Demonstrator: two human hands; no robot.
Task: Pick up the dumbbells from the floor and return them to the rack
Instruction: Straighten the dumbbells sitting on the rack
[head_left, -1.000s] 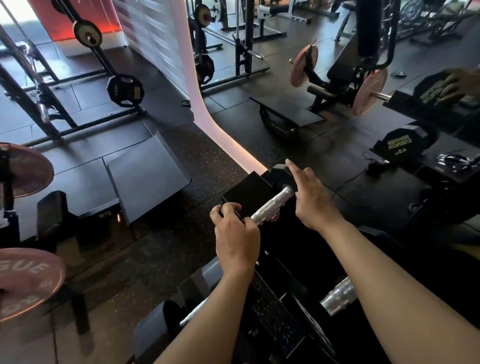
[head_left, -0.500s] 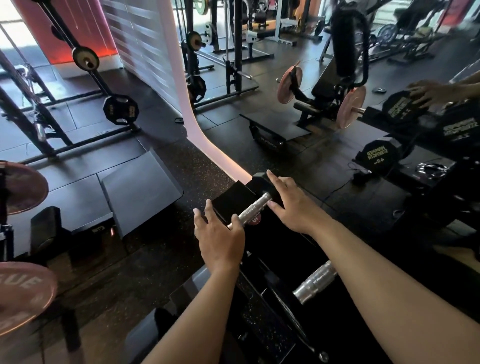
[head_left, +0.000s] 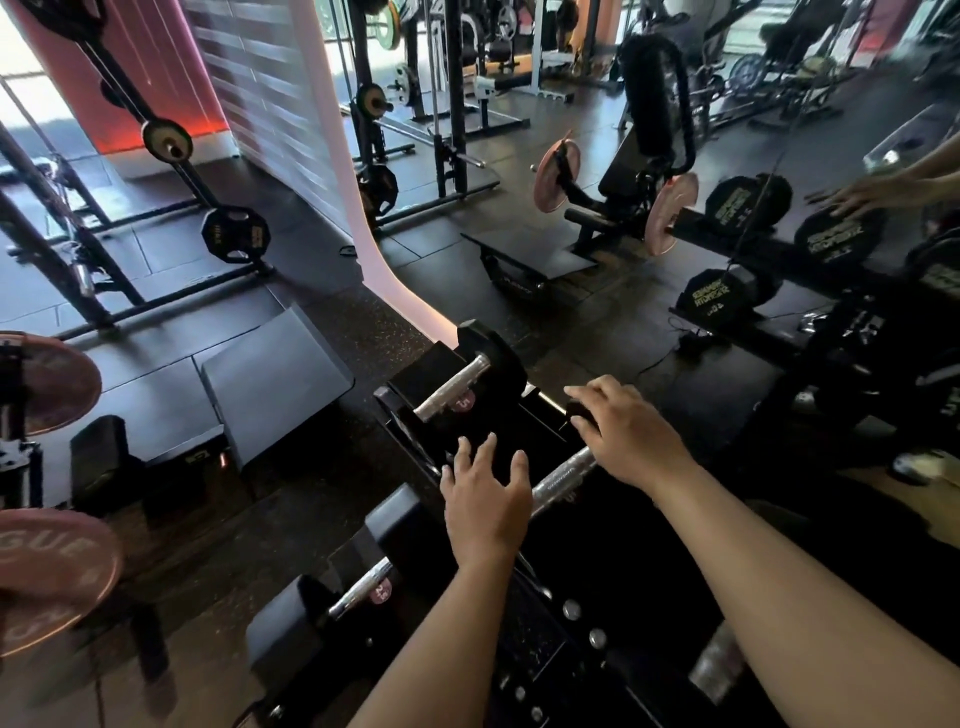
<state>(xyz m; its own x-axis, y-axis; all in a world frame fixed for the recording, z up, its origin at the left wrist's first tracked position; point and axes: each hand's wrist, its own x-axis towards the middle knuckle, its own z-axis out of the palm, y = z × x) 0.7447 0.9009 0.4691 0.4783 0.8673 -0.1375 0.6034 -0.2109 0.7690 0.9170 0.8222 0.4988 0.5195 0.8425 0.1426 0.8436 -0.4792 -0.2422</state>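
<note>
A small black dumbbell (head_left: 457, 387) with a knurled silver handle lies on the far end of the black rack (head_left: 545, 649), with nobody touching it. My left hand (head_left: 485, 499) hovers just short of it, palm down, fingers spread, holding nothing. My right hand (head_left: 628, 436) is palm down over the far end of a second dumbbell's silver handle (head_left: 561, 475); its fingers are loosely extended and not wrapped around the bar. A third dumbbell (head_left: 363, 587) sits lower on the rack at the near left.
A mirror with a pink-lit edge (head_left: 374, 249) stands behind the rack and reflects dumbbells and a hand (head_left: 872, 195). A grey step platform (head_left: 275, 374) lies on the floor at left. Pink weight plates (head_left: 52, 582) and black frames (head_left: 67, 270) line the left side.
Both hands have let go of the small dumbbell and drawn back toward me. It stays on the rack's far end, and my right hand now sits over the second dumbbell's handle.
</note>
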